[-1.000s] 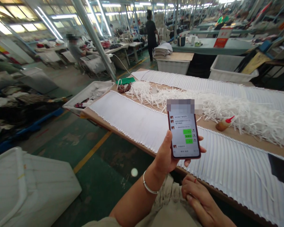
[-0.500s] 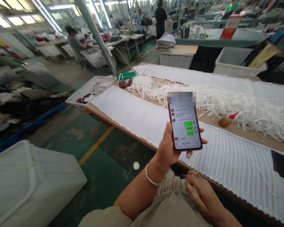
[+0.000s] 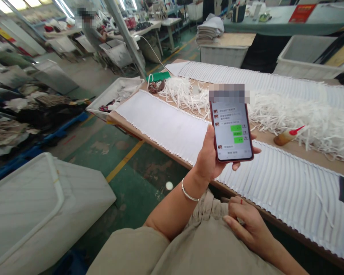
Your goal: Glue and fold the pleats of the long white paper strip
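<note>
A phone in a red case (image 3: 232, 131) is held upright in my left hand (image 3: 208, 156), its lit screen showing a chat with green bubbles. Fingers wrap round its right edge and the thumb lies on the left. My right hand (image 3: 246, 219) rests low at my waist against the beige clothing, fingers curled; what they hold, if anything, is hidden. Behind the phone, white strips (image 3: 275, 172) lie in rows along the near side of the table (image 3: 263, 133). A pile of loose white strips (image 3: 298, 118) runs down its middle, with a red-tipped bottle (image 3: 288, 136) beside it.
A large white bin (image 3: 83, 187) stands on the floor at the left. A white tray of scraps (image 3: 117, 93) adjoins the table's far left end, near a metal post (image 3: 126, 38). Another person (image 3: 93, 34) sits at a far table. More bins (image 3: 306, 53) stand behind.
The view has tilted down and shifted left, so the table and phone appear higher and farther right. My left hand still holds the phone; my right hand's curled fingers have shifted slightly.
</note>
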### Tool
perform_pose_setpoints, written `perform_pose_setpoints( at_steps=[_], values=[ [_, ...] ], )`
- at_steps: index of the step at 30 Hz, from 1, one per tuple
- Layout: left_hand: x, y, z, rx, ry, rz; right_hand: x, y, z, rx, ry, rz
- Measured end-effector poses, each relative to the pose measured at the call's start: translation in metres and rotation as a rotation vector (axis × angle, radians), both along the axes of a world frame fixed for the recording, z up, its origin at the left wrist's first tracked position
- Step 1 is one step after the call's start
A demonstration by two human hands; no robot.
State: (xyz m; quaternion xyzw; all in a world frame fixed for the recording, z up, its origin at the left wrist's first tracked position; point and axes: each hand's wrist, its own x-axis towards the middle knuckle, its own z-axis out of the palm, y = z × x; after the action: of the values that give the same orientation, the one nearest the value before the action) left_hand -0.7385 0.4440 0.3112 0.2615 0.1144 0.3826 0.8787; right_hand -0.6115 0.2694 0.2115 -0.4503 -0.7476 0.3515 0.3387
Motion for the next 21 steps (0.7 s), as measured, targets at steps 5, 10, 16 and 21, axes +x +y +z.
perform_pose_setpoints(
  at_steps=[5, 10, 16, 21],
  values=[
    [0.000, 0.008, 0.006, 0.015, 0.015, 0.010, 0.001, -0.002, 0.002, -0.035, -0.004, -0.012],
    [0.000, 0.012, 0.014, -0.028, -0.005, 0.010, 0.003, -0.003, 0.004, -0.052, -0.015, -0.031],
    [0.001, 0.013, 0.018, -0.021, -0.023, 0.007, 0.004, -0.005, 0.005, -0.067, -0.010, -0.024],
    [0.001, 0.014, 0.019, 0.004, -0.021, 0.004, 0.005, -0.005, 0.002, -0.068, -0.014, -0.014]
  ],
)
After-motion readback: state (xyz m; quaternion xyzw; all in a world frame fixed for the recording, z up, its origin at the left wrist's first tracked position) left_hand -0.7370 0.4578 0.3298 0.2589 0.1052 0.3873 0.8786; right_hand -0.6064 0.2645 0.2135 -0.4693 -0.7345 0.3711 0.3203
